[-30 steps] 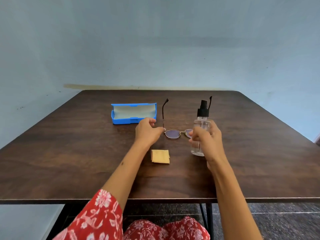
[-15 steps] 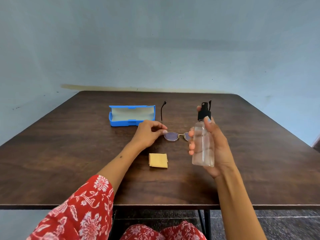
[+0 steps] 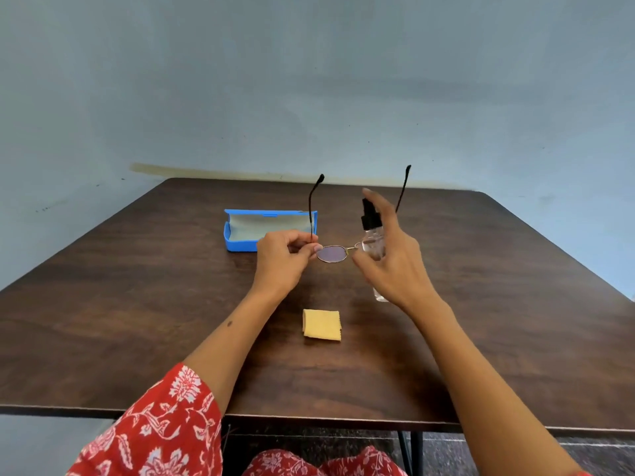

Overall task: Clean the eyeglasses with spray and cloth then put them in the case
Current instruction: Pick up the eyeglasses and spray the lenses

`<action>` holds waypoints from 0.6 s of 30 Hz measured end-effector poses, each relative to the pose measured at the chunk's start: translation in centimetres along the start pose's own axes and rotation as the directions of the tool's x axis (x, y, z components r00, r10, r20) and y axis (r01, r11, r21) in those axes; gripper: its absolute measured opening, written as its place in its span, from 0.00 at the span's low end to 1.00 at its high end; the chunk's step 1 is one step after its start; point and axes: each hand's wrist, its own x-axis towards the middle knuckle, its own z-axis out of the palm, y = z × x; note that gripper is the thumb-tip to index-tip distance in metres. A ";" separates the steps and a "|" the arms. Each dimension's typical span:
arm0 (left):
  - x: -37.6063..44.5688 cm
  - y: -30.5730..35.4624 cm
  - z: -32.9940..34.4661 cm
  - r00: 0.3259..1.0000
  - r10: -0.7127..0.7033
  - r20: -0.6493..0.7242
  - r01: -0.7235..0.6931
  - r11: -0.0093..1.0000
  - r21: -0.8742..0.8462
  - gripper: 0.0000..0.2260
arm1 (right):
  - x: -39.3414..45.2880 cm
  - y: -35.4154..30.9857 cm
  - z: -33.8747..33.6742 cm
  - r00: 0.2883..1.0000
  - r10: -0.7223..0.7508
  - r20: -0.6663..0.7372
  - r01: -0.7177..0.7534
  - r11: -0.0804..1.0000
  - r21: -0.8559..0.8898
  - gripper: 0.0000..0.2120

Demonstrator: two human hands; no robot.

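My left hand [image 3: 283, 257] pinches the left hinge corner of the gold-rimmed eyeglasses [image 3: 331, 253] and holds them above the table, their black temple arms pointing up and away. My right hand [image 3: 391, 255] grips the clear spray bottle [image 3: 372, 235] with a black pump top, index finger raised over the nozzle, right beside the right lens. That lens is hidden behind the bottle and hand. The folded yellow cloth [image 3: 322, 323] lies on the table nearer to me. The open blue case [image 3: 240, 231] sits behind my left hand.
The dark wooden table [image 3: 137, 304] has its front edge close to me and a pale blue wall behind it. My red floral sleeve and lap show at the bottom.
My left hand has lifted the eyeglasses off the table. My right hand has raised the spray bottle and brought it up next to the glasses, finger over the nozzle.
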 end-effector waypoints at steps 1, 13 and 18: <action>0.1 0.0 -0.1 1.000 0.000 -0.027 0.001 1.000 0.007 0.07 | 0.1 0.1 0.3 1.000 -0.011 0.003 0.011 0.999 -0.052 0.38; -0.3 1.0 -0.2 0.984 0.118 -0.137 -0.112 0.992 0.050 0.09 | -1.4 0.2 1.7 0.999 0.017 0.043 -0.004 0.958 -0.288 0.38; -0.4 1.5 -0.1 0.960 0.203 -0.193 -0.195 0.979 0.062 0.08 | -1.4 0.2 1.8 0.999 0.005 0.046 0.010 0.947 -0.322 0.39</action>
